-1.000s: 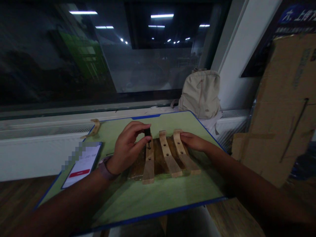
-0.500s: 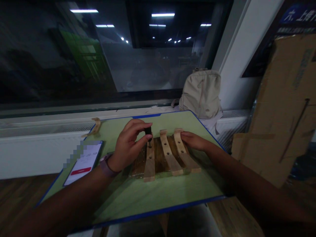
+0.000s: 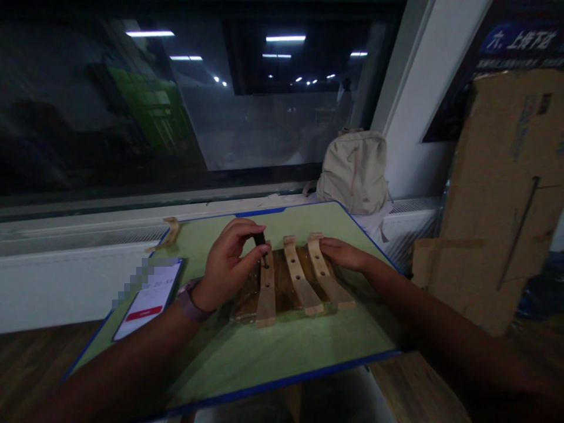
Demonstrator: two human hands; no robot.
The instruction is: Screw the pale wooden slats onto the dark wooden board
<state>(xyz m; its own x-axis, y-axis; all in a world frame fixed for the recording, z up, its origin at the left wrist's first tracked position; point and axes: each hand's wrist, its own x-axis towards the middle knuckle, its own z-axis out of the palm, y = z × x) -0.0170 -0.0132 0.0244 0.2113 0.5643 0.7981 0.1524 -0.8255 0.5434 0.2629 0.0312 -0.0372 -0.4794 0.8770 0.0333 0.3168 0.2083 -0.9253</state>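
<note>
A small screwdriver [image 3: 259,239] with a black handle is pinched between the thumb and fingers of my left hand [image 3: 230,257]. Its tip meets the upper hole of the left wooden hook [image 3: 267,299]. That hook, a middle wooden hook [image 3: 301,286] and a right wooden hook [image 3: 327,278] lie side by side across a shiny brown board [image 3: 284,273]. Each is curved at the far end and has two dark holes. Against the far end of the right hook, my right hand [image 3: 343,254] is closed, its fingertips partly hidden behind the wood.
The green tabletop [image 3: 308,352] has a blue edge. A phone [image 3: 152,299] lies at its left, and another curved wooden piece [image 3: 171,233] rests at the far left corner. Beyond stand a beige backpack [image 3: 352,170] on the sill and a large cardboard sheet [image 3: 497,205] at right.
The screwdriver's handle leans a little more to the left, its tip still at the same hole. The view has shifted slightly. My right hand stays at the right hook.
</note>
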